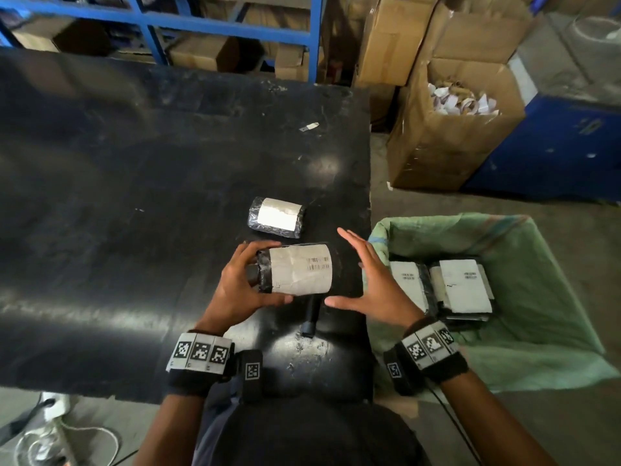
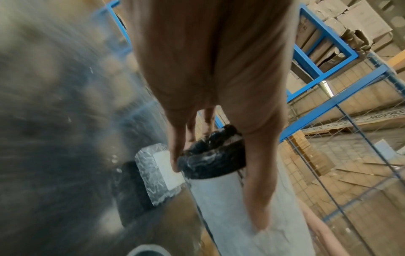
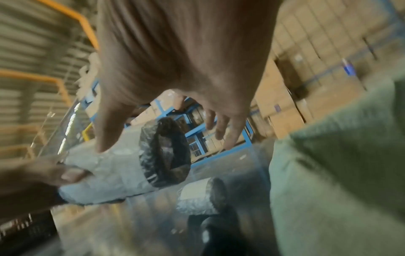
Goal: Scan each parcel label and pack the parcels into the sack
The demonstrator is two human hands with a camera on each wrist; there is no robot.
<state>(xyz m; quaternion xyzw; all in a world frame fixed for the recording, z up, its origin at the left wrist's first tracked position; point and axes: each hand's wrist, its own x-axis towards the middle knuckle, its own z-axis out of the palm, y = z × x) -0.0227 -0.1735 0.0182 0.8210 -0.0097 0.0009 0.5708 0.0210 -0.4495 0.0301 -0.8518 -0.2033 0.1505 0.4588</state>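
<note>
My left hand [image 1: 255, 277] grips the left end of a cylindrical parcel [image 1: 299, 270], wrapped in black plastic, its white barcode label facing up, just above the black table [image 1: 134, 196]. In the left wrist view my left hand [image 2: 217, 181] curls its fingers and thumb round that parcel [image 2: 219, 216]. My right hand [image 1: 349, 267] is spread open at the parcel's right end; whether it touches is unclear. A second wrapped parcel [image 1: 277, 216] lies behind. A black scanner [image 1: 311, 317] lies under the held parcel. The green sack [image 1: 521, 331] to the right holds labelled parcels [image 1: 463, 287].
The table's right edge runs beside the sack. An open cardboard box [image 1: 437, 153] of paper scraps and a blue bin [image 1: 554, 146] stand on the floor at the back right. A blue rack [image 1: 235, 28] with boxes is behind the table. A white scrap [image 1: 309, 126] lies on the table.
</note>
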